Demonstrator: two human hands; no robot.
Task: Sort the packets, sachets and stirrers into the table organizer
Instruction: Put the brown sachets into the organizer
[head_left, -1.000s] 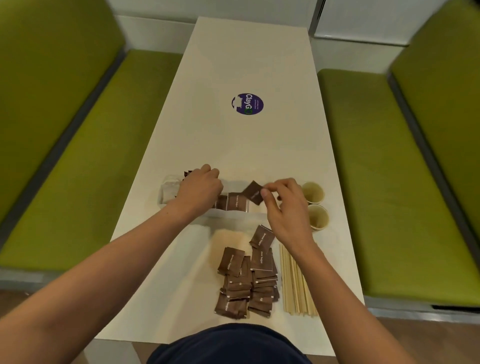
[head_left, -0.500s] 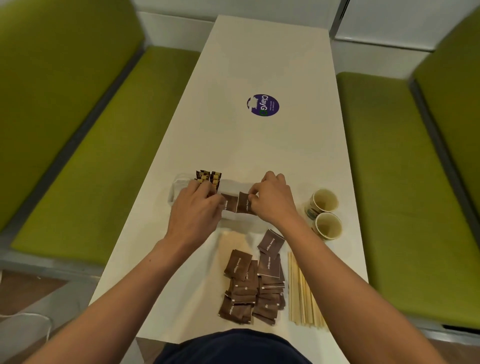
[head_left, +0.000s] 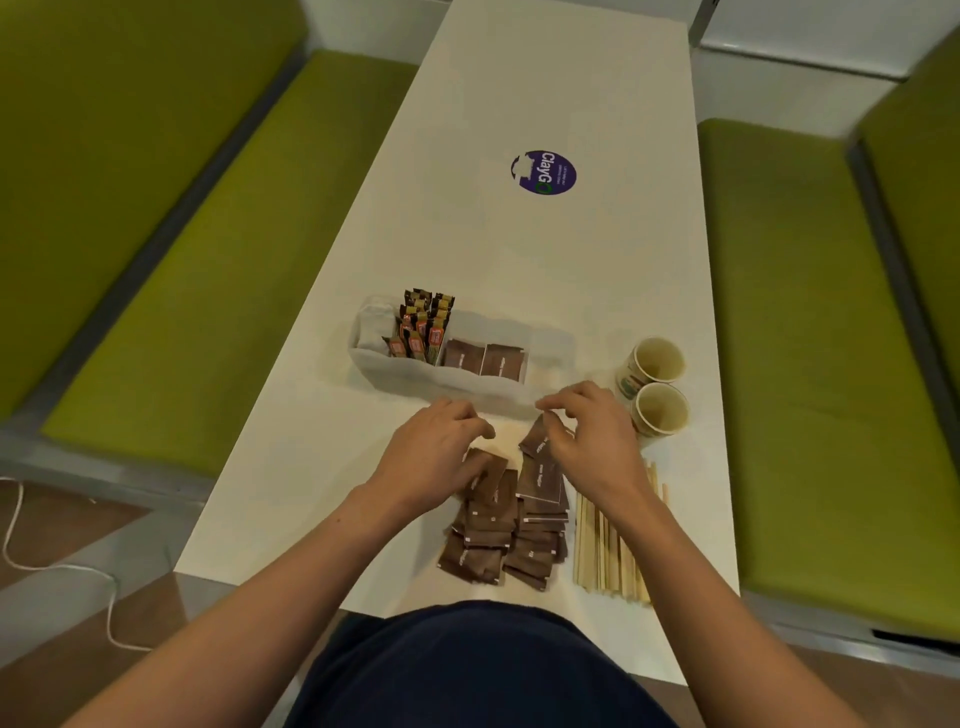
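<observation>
Many brown packets (head_left: 493, 525) lie piled near the table organizer (head_left: 467, 387) for easy reach;
right hand (head_left: 592, 447) pinches one; left hand (head_left: 434, 457) curls on the pile, grasp unclear.

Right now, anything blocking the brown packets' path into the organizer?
Nothing visible. Only bare table separates the brown packets from the organizer. The left hand and right hand are at the pile's far end; the paper cups stand aside, right.

Single wide-angle head view from above the near end of the table (head_left: 571, 260), facing forward and down along it. The organizer (head_left: 457, 387) lies close, mid-frame.
</observation>
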